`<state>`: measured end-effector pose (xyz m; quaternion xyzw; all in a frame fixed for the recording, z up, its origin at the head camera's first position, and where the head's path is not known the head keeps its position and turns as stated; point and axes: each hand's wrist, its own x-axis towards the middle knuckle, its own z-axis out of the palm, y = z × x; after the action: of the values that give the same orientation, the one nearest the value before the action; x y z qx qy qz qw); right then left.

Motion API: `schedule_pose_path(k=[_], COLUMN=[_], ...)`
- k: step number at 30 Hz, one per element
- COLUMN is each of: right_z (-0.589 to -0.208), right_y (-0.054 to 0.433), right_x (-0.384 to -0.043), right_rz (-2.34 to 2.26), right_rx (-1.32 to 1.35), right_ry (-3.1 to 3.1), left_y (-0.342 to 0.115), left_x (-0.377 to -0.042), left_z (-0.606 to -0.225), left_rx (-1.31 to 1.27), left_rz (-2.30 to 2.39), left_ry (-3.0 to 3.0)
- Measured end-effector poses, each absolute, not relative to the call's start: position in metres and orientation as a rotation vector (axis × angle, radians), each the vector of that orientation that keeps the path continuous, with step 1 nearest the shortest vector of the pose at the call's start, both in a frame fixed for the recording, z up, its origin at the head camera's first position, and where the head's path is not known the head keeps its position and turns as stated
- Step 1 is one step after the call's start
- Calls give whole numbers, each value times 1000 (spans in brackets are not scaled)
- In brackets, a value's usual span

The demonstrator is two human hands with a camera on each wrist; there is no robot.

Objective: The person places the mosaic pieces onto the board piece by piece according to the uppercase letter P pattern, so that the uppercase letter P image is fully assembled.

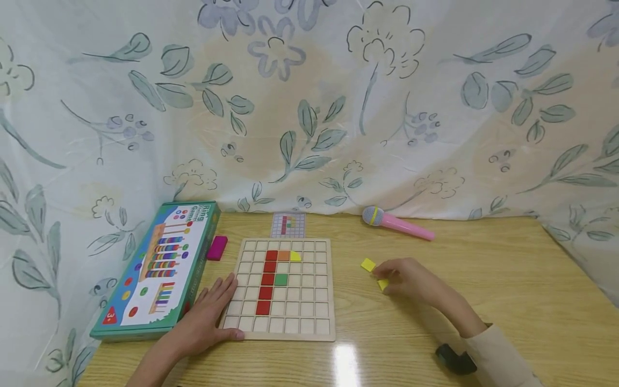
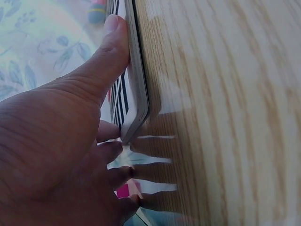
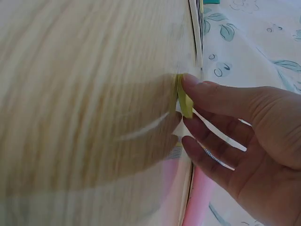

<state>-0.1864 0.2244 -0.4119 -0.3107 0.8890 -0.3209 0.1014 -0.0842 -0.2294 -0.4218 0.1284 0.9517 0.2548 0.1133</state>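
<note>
In the head view a wooden grid board (image 1: 292, 325) lies flat, with a column of several red tiles (image 1: 267, 279), an orange tile (image 1: 283, 256), a yellow curved-edge tile (image 1: 295, 256) and a green tile (image 1: 281, 279) in its cells. My left hand (image 1: 205, 317) rests at the board's near left corner, fingers spread along the side and thumb on the front edge. To the right of the board, my right hand (image 1: 406, 277) pinches a small yellow tile (image 3: 186, 104) by its edges, tilted at the tabletop. Another yellow tile (image 1: 368, 265) lies just beyond those fingertips.
A small pattern card (image 1: 288, 224) sits behind the board. At the left lies a boxed ring game (image 1: 159, 269), with a magenta block (image 1: 217, 248) beside it. A pink toy microphone (image 1: 401, 223) lies at the back, before the floral cloth (image 1: 309, 107).
</note>
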Motion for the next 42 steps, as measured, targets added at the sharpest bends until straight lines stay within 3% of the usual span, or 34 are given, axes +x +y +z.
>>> schedule_pose_path(k=[14, 42], right_z=[-402, -406], right_y=[201, 74], right_x=[-184, -196], right_rz=[-961, -1084], right_rx=[-1045, -1104], right_ry=[2669, 2466], left_y=[-230, -231], left_x=[-84, -85], left_z=[-422, -425], left_rx=[392, 405], left_rz=[737, 762], left_ry=[2805, 2815])
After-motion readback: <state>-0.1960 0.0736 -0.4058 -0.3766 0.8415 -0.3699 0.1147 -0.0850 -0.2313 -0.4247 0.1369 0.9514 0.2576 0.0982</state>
